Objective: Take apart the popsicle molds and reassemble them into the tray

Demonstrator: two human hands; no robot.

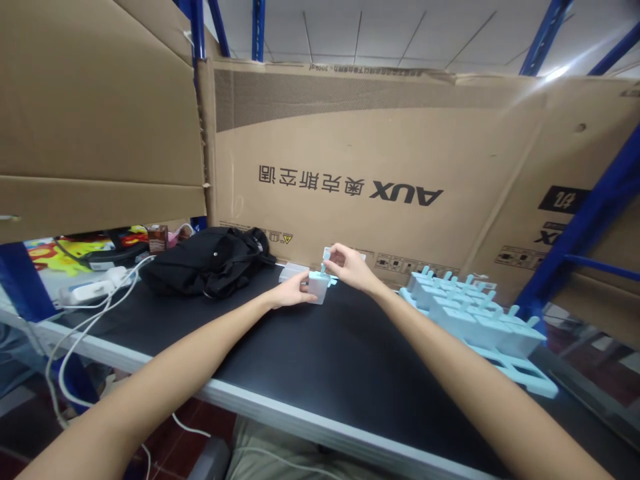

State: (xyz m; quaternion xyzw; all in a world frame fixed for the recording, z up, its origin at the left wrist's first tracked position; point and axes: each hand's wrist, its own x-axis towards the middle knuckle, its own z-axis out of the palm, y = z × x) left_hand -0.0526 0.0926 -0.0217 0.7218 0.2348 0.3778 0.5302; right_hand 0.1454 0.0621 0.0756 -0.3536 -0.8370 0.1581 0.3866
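My left hand (294, 292) is closed round a small translucent ice-pop mould (319, 288), held upright just above the black tabletop (320, 353). Between the thumb and fingers of my right hand (349, 267) is the light blue stick handle (325, 261) at the mould's top. Light blue pieces (333, 281) lie just behind the mould, partly hidden by my hands. A clear plastic box or lid (292, 271) rests beyond my left fingers. Something pale and flat shows behind my right hand, mostly covered.
On the right stands a light blue rack (530, 381) with several ice-pop moulds (480, 320), handles up. A black bag (200, 263) lies at the back left, near a white power strip (95, 287) and cables. Cardboard (325, 147) walls the back, and blue shelf posts (590, 220) flank the table.
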